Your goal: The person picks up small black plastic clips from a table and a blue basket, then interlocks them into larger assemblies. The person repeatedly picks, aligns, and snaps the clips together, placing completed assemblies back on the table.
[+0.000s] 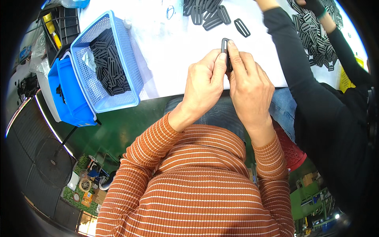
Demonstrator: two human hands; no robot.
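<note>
Hands are meeting near the centre of the view, just above the near edge of the white surface (173,55). The left hand (205,85) and the right hand (248,85) are both closing on one black plastic buckle (225,49), which is standing on edge between them. The left fingertips are pressing against its left side while the right index finger is lying along its right side and top; both hands are clamped on the part, and only its upper end is showing above the fingers.

At 12 o'clock from the hands, a loose group of black buckles (209,14) is lying flat on the surface, with a single buckle (241,27) sitting apart at 1 o'clock. At 9 o'clock, a light blue mesh basket (118,98) is holding a pile of the same black parts. A solid blue bin (69,94) is sitting just beside the basket, on its 8 o'clock side.

At 2 o'clock, a co-worker in black sleeves (288,59) is reaching across a large heap of black buckles (316,35) at the far right of the surface. The co-worker's hands are staying well apart from the person's own.
</note>
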